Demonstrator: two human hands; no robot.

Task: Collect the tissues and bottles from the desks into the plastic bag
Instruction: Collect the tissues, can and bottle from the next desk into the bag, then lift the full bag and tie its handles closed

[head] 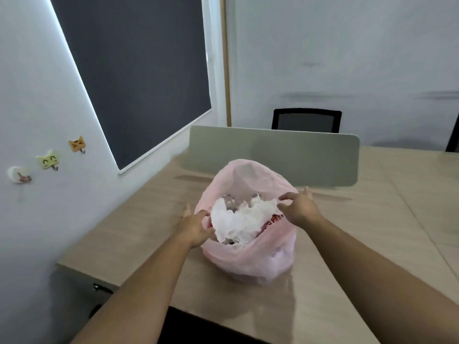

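A pink translucent plastic bag [248, 261] stands open on the wooden desk [154, 219]. Crumpled white tissues [238, 219] fill its mouth. The tops of clear bottles [229, 198] show behind them, and something red lies under the tissues. My left hand [196, 227] holds the bag's left rim with its fingers curled over the edge. On the right rim my right hand [299, 207] grips in the same way, fingertips beside the tissues. Both thumbs point away from me.
A grey divider panel [273, 155] stands across the desk just behind the bag, with a black mesh chair [306, 120] beyond it. A wall with a dark roller blind [139, 70] and small cat-shaped hooks [48, 160] runs along the left desk edge.
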